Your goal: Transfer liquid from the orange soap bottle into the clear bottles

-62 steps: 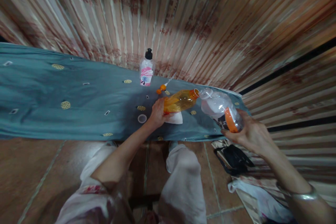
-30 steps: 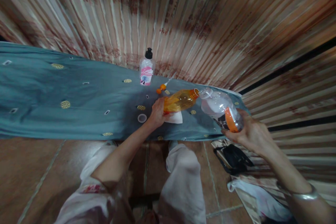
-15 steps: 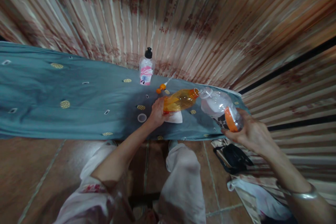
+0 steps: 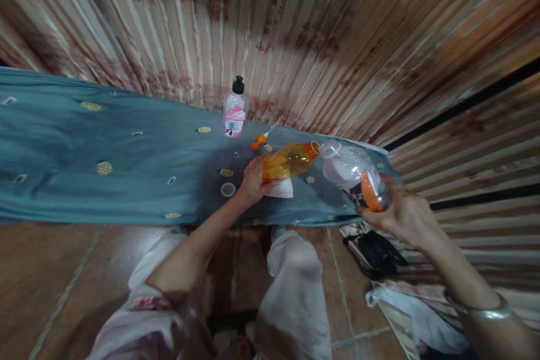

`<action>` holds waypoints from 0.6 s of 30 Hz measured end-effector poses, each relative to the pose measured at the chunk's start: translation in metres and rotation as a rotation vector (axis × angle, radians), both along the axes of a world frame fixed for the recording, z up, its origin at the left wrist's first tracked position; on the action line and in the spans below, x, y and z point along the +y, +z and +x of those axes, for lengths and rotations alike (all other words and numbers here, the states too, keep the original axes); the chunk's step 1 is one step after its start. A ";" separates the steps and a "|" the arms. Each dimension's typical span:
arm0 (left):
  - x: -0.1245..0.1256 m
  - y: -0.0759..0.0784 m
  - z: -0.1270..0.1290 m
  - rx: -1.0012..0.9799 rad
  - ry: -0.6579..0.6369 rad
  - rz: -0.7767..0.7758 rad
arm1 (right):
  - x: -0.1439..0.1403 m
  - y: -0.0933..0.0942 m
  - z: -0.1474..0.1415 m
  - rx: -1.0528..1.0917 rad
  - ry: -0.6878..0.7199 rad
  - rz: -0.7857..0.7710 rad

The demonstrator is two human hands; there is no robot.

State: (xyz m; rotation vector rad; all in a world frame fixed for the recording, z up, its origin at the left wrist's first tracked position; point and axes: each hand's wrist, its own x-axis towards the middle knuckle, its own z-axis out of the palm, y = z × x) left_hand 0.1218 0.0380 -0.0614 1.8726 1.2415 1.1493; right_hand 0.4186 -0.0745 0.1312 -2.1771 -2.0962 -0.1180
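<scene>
My left hand (image 4: 253, 181) is closed round the base of an orange see-through bottle (image 4: 291, 161), which lies nearly level with its open mouth to the right. A clear plastic bottle (image 4: 352, 171) with an orange and black label is gripped near its base by my right hand (image 4: 394, 208). It tilts so that its neck meets the orange bottle's mouth; whether the rims touch I cannot tell. Beneath the orange bottle lies a white cloth or paper (image 4: 282, 189). An orange spray nozzle with a thin tube (image 4: 259, 141) rests behind, and a small clear cap (image 4: 228, 189) sits left of my left hand.
A pump bottle with a pink label and black top (image 4: 235, 109) stands at the back of the blue cloth-covered table (image 4: 139, 157). Behind it hangs a pleated floral curtain (image 4: 253, 28). A black bag (image 4: 375, 253) and some cloth lie on the floor at right.
</scene>
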 end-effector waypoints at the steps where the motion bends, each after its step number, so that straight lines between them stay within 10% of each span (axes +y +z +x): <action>1: 0.000 -0.001 0.000 -0.005 0.002 0.001 | 0.000 0.000 0.000 0.004 0.002 0.006; 18: 0.002 -0.006 0.001 -0.027 0.007 0.018 | -0.002 0.008 -0.009 -0.038 -0.051 -0.042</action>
